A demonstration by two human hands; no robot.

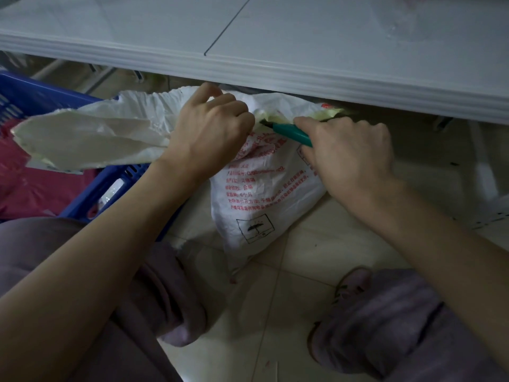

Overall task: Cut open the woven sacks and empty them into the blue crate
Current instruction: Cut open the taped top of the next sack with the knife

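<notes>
A white woven sack (264, 194) with red print stands on the tiled floor under the table edge. My left hand (209, 128) grips the bunched top of the sack. My right hand (349, 153) holds a teal-handled cutter (292, 132), whose tip sits at the sack's top just right of my left hand. The blue crate (41, 95) is at the left, with pink packets (33, 183) inside. An emptied white sack (91, 133) lies across the crate's rim.
A white table edge (275, 70) overhangs the sack and hides its far side. My knees in purple trousers (399, 312) frame the sack on both sides. Pale floor tiles (303, 271) lie below.
</notes>
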